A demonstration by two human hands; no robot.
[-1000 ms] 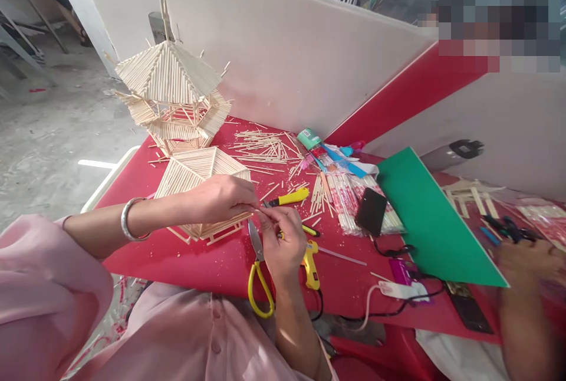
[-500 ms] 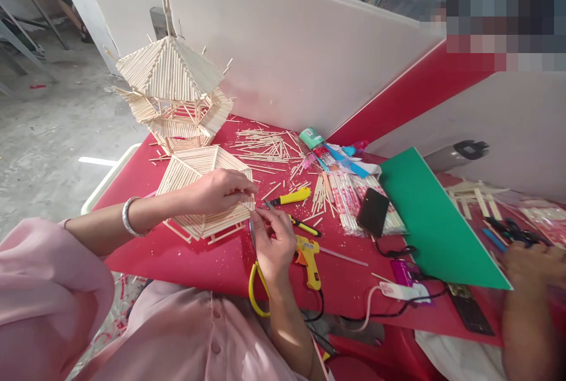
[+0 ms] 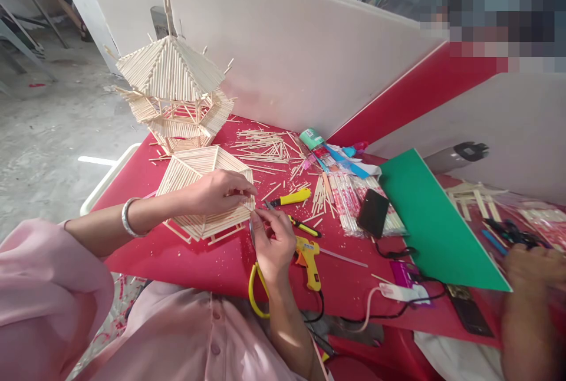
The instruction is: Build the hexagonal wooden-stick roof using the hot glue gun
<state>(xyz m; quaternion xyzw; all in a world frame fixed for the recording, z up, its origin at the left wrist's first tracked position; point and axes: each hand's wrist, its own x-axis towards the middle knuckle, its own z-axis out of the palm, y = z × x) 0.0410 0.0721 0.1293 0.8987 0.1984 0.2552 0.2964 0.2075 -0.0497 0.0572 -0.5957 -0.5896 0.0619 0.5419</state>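
My left hand [image 3: 223, 190] reaches over a hexagonal panel of wooden sticks [image 3: 192, 167], its fingers pinched at the panel's right edge. My right hand [image 3: 275, 243] is closed just beside it, thumb and forefinger together. A thin wooden stick [image 3: 246, 206] seems to run between the two sets of fingertips, mostly hidden by them. Beneath my right hand shows a cutting tool with a yellow loop handle [image 3: 253, 292]; its metal part is largely covered, and I cannot tell whether the palm grips it. Behind the panel stands a tiered stick pavilion [image 3: 170, 71].
Right of my hands lie a yellow glue gun [image 3: 312, 263], a yellow utility knife [image 3: 295, 196], loose sticks [image 3: 265, 145] and a phone [image 3: 372, 213]. A green board [image 3: 442, 227] leans further right. Another person's hand [image 3: 535, 263] is at the far right. Cables cross the front edge.
Almost nothing differs. Both hands stay at the panel's right edge, with only slight finger movement.
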